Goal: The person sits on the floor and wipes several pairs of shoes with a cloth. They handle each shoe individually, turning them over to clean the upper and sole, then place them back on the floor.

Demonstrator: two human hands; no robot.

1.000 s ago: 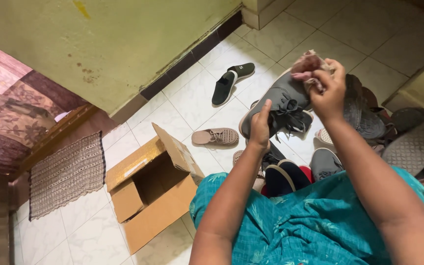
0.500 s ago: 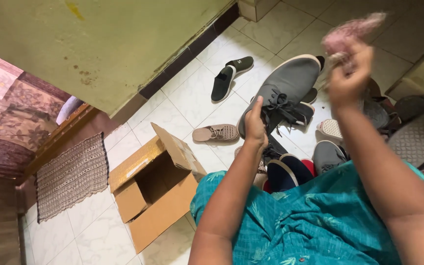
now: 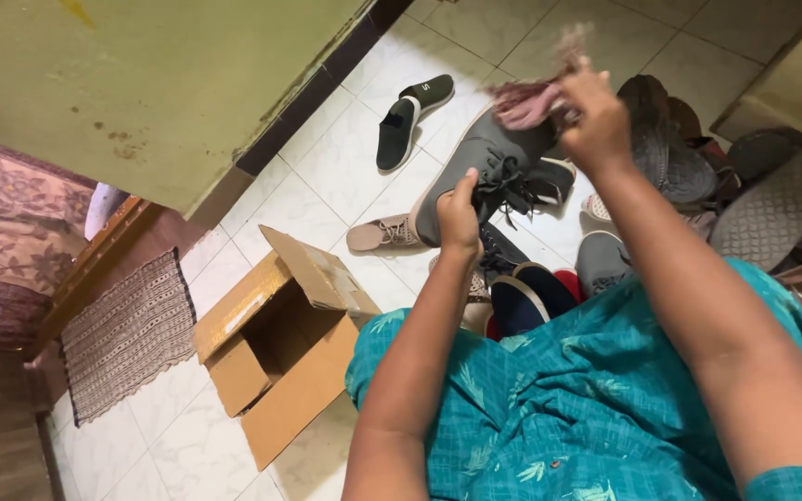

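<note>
My left hand [image 3: 458,213] grips the heel end of a grey lace-up shoe [image 3: 489,158] held up over the tiled floor, its dark laces hanging loose. My right hand [image 3: 594,116] is closed on a pinkish rag [image 3: 529,98] that lies blurred against the toe of the shoe. Both forearms reach forward from my lap, which is covered in teal patterned cloth [image 3: 549,408].
An open cardboard box [image 3: 280,343] lies on its side at my left. Several shoes are scattered on the white tiles: a dark green slip-on pair [image 3: 410,107], a beige mesh shoe [image 3: 382,234], grey and dark shoes [image 3: 661,167] piled at right. A woven mat [image 3: 127,329] lies by the green wall.
My right hand, raised with the rag half a second ago, has come back down onto the toe of the shoe. The view has shifted slightly; the left hand keeps its hold.
</note>
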